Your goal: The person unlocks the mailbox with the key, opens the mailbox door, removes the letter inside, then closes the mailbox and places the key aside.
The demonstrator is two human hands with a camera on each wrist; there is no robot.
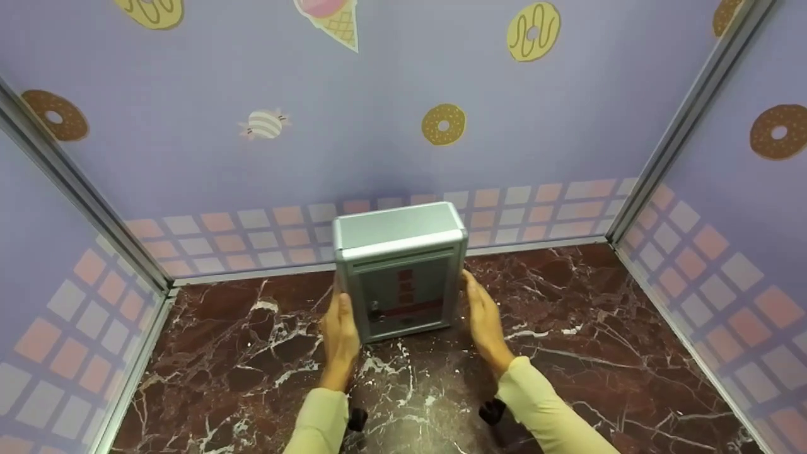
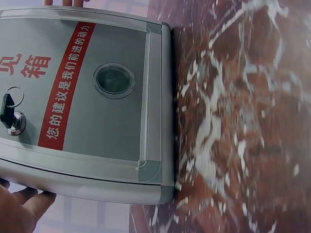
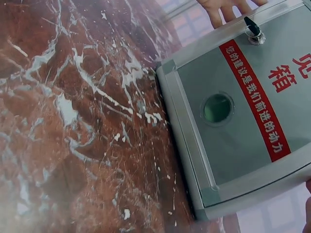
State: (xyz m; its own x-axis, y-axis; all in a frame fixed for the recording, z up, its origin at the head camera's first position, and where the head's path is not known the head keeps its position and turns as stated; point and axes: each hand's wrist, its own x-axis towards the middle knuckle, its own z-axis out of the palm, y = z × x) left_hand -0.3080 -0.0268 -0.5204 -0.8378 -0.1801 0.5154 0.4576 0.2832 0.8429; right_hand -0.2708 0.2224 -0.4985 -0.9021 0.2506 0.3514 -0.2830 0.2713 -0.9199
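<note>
A silver-grey metal suggestion box (image 1: 403,277) stands upright on the dark red marble surface, slightly turned. Its front has red lettering, a red band (image 2: 68,82) with white characters, a round window (image 2: 114,80) and a lock with a key (image 2: 7,111) in it. My left hand (image 1: 342,331) lies along the box's left side, its straight fingers spread against that side in the right wrist view. On the opposite side, my right hand (image 1: 485,318) rests with fingers extended, the fingertips right at the box's edge. The box's back is hidden.
Purple walls (image 1: 391,157) with sweets and tile patterns enclose the marble tabletop (image 1: 252,378) at the back, left and right. Metal frame strips (image 1: 687,120) run along their corners. Dark wrist devices (image 1: 492,411) show beneath both pale yellow sleeves (image 1: 542,403).
</note>
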